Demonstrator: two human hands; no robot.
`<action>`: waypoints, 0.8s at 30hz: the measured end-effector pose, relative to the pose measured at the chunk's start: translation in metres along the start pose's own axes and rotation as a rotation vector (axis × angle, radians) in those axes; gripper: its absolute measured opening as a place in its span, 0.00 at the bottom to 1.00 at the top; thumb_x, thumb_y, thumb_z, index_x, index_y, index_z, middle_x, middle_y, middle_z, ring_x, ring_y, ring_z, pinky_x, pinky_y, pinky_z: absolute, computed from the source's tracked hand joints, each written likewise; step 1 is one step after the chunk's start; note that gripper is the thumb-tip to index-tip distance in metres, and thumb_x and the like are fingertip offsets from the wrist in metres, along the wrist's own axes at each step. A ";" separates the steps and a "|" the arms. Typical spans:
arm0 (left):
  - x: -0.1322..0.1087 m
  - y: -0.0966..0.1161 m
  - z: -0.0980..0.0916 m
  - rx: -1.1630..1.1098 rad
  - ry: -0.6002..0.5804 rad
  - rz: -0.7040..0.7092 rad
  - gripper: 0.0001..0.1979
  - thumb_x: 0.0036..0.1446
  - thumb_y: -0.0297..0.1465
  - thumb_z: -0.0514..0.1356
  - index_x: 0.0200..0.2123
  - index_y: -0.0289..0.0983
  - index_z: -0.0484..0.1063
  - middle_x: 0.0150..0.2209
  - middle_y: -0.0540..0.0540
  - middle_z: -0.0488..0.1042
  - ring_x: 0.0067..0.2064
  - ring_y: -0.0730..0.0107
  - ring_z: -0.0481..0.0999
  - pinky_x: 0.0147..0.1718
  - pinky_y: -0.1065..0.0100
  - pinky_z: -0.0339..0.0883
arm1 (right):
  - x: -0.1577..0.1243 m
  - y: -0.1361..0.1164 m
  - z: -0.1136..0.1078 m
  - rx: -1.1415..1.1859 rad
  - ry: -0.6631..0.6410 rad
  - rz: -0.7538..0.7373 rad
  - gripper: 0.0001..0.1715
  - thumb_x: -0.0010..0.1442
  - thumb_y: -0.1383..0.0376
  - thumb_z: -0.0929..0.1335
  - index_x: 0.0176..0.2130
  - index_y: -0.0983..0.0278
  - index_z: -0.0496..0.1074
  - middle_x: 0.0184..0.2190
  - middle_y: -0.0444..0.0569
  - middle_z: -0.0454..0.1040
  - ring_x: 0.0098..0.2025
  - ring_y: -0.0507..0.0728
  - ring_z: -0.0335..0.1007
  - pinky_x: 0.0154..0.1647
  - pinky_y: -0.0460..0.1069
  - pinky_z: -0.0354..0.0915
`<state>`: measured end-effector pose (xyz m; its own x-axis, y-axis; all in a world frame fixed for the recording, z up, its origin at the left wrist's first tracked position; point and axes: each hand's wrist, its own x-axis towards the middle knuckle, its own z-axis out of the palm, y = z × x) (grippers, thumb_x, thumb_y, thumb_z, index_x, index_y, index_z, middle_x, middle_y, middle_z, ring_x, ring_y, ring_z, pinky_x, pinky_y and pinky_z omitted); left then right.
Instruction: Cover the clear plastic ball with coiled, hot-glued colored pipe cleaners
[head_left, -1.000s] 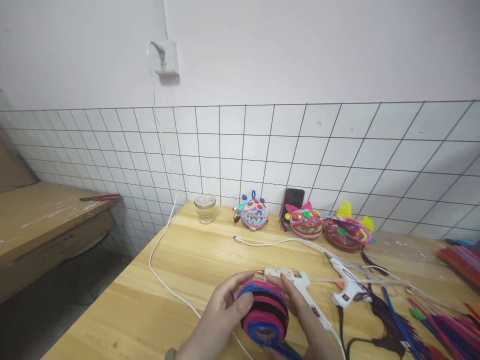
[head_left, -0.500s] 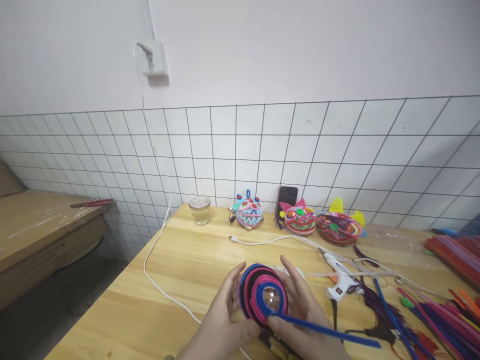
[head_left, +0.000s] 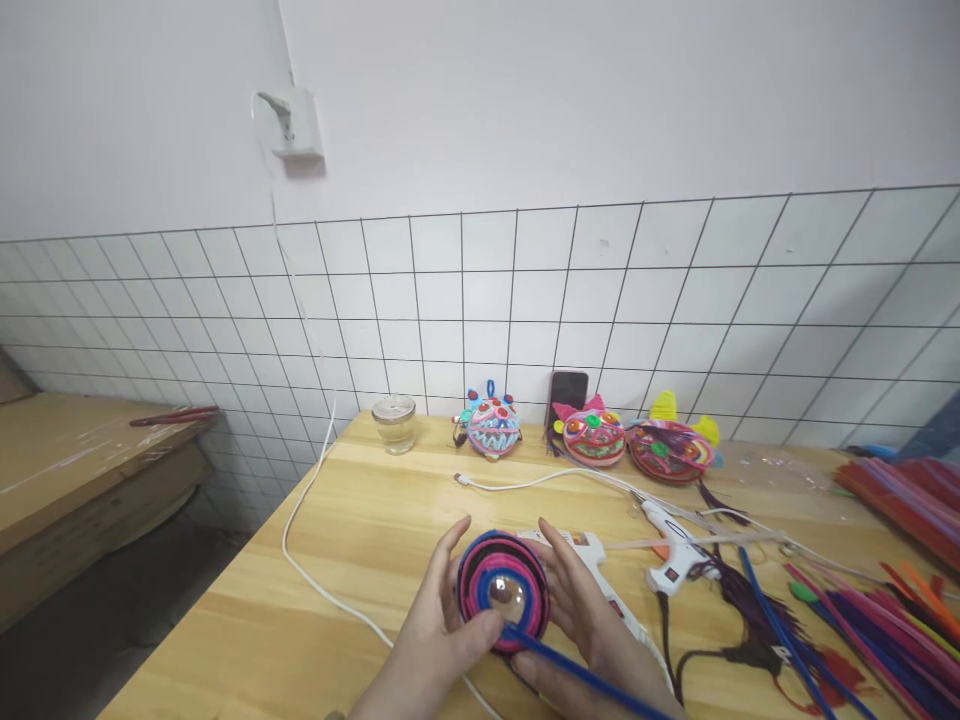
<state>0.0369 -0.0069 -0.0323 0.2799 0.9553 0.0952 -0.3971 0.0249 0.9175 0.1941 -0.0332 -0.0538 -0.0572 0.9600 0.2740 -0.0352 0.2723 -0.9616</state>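
Between my two hands is a clear ball (head_left: 486, 552) wound with rings of pink, black and blue pipe cleaner. A bare clear patch shows in its middle. My left hand (head_left: 442, 625) wraps its left side, the thumb pressing at the edge of the patch beside the inner blue ring. My right hand (head_left: 592, 630) cups the right side, fingers partly behind the ball and thumb low at its edge. From the ball a loose blue pipe cleaner (head_left: 581, 672) runs down to the right across my right hand.
A white glue gun (head_left: 589, 548) lies partly behind my right hand, another glue gun (head_left: 675, 548) further right. Decorated balls (head_left: 491, 428) stand along the wall by a phone (head_left: 568, 388) and a glass cup (head_left: 395, 424). Loose pipe cleaners (head_left: 885, 635) lie right; a white cable (head_left: 330, 590) crosses left.
The ball and both hands have shifted slightly left in view, and the clear patch faces up more. My left thumb has moved onto the inner blue ring. The loose pipe cleaner slopes down more steeply.
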 end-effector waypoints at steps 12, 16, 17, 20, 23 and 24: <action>0.003 0.002 -0.006 0.057 0.107 -0.103 0.29 0.50 0.36 0.65 0.53 0.37 0.60 0.50 0.38 0.74 0.53 0.55 0.71 0.51 0.58 0.62 | 0.004 -0.031 -0.017 -0.352 -0.051 -0.058 0.16 0.59 0.56 0.66 0.47 0.55 0.69 0.59 0.52 0.63 0.62 0.62 0.54 0.60 0.59 0.55; 0.004 0.001 -0.005 0.075 0.087 -0.085 0.21 0.50 0.38 0.64 0.46 0.38 0.67 0.44 0.42 0.77 0.47 0.58 0.74 0.47 0.60 0.65 | 0.007 -0.040 -0.019 -0.468 -0.067 -0.104 0.09 0.60 0.58 0.65 0.35 0.56 0.74 0.54 0.52 0.68 0.59 0.63 0.60 0.58 0.58 0.58; 0.004 0.001 -0.004 0.091 0.072 -0.086 0.19 0.50 0.39 0.64 0.44 0.38 0.69 0.42 0.43 0.78 0.46 0.58 0.74 0.46 0.60 0.65 | 0.007 -0.039 -0.018 -0.470 -0.064 -0.112 0.10 0.60 0.58 0.65 0.34 0.57 0.75 0.54 0.52 0.68 0.58 0.63 0.61 0.57 0.58 0.60; 0.004 0.003 -0.002 0.139 0.036 -0.103 0.17 0.50 0.41 0.63 0.40 0.36 0.72 0.41 0.42 0.77 0.45 0.57 0.73 0.46 0.60 0.64 | 0.007 -0.037 -0.017 -0.469 -0.050 -0.122 0.10 0.60 0.58 0.65 0.33 0.57 0.75 0.53 0.52 0.69 0.57 0.63 0.63 0.56 0.59 0.60; 0.005 0.002 -0.002 0.127 0.028 -0.124 0.19 0.51 0.43 0.62 0.41 0.36 0.72 0.44 0.41 0.76 0.47 0.56 0.72 0.48 0.58 0.64 | 0.007 -0.034 -0.017 -0.459 -0.059 -0.128 0.10 0.61 0.59 0.65 0.33 0.57 0.75 0.52 0.52 0.69 0.55 0.62 0.64 0.56 0.57 0.61; 0.005 0.002 -0.002 0.117 0.024 -0.132 0.19 0.52 0.43 0.61 0.42 0.36 0.71 0.45 0.40 0.75 0.48 0.55 0.72 0.48 0.57 0.63 | 0.007 -0.034 -0.017 -0.463 -0.064 -0.130 0.09 0.61 0.59 0.65 0.33 0.57 0.75 0.51 0.52 0.70 0.55 0.61 0.65 0.55 0.57 0.61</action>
<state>0.0362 -0.0013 -0.0309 0.3009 0.9529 -0.0369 -0.2531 0.1171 0.9603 0.2115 -0.0349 -0.0197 -0.1434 0.9142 0.3790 0.4008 0.4038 -0.8224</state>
